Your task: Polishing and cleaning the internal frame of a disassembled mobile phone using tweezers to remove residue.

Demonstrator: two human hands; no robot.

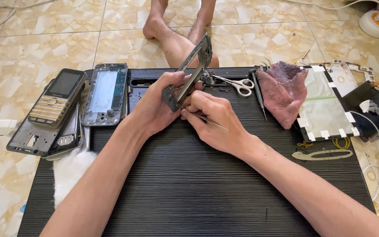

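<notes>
My left hand [156,103] grips a dark phone frame [189,70], held upright and tilted over the black ribbed work mat [176,175]. My right hand [213,120] pinches thin metal tweezers [207,119] whose tips point toward the lower end of the frame. Both hands meet near the middle of the mat, just in front of a tool tray slot at its back edge.
White-handled scissors [237,84], a screwdriver [258,94] and a pink cloth [284,90] lie at the back right. Right of them sit a taped panel [325,105] and opened phone parts. A keypad phone [58,98], phone frames [106,94] and a white cloth [71,171] lie left. Bare legs [176,35] rest on the tiled floor.
</notes>
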